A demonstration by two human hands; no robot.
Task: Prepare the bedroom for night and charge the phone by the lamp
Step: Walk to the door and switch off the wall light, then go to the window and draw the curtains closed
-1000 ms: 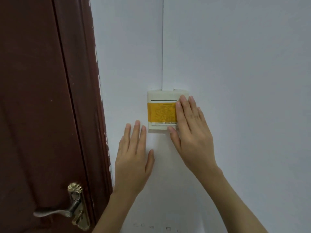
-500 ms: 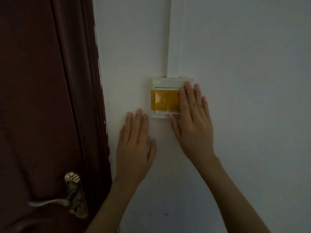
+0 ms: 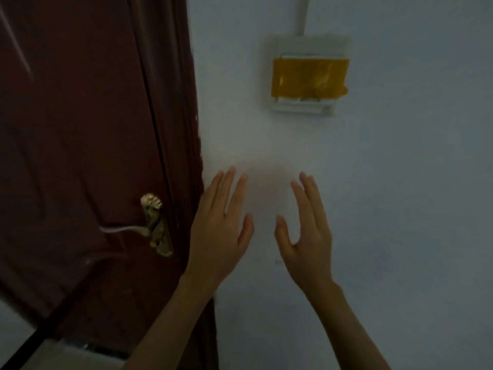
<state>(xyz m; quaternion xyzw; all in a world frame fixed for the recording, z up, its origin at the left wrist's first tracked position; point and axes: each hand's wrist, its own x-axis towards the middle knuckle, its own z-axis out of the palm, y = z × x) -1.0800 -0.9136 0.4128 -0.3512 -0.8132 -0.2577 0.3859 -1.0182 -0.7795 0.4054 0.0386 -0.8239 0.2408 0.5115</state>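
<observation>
With the room dim, both hands hang spread and empty below the taped wall switch point(image 3: 309, 76): left hand point(image 3: 222, 231) beside the door point(image 3: 80, 129), right hand point(image 3: 306, 236) further right. Neither phone nor lamp shows; finding them likely comes next.

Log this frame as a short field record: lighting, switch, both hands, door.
lighting: dim
wall switch: white plate on the wall, yellow tape across its rockers, untouched
left hand: open, empty, below the switch, beside the door edge
right hand: open, empty, below the switch
door: dark red-brown, left of the wall
door handle: brass lever, not held
</observation>
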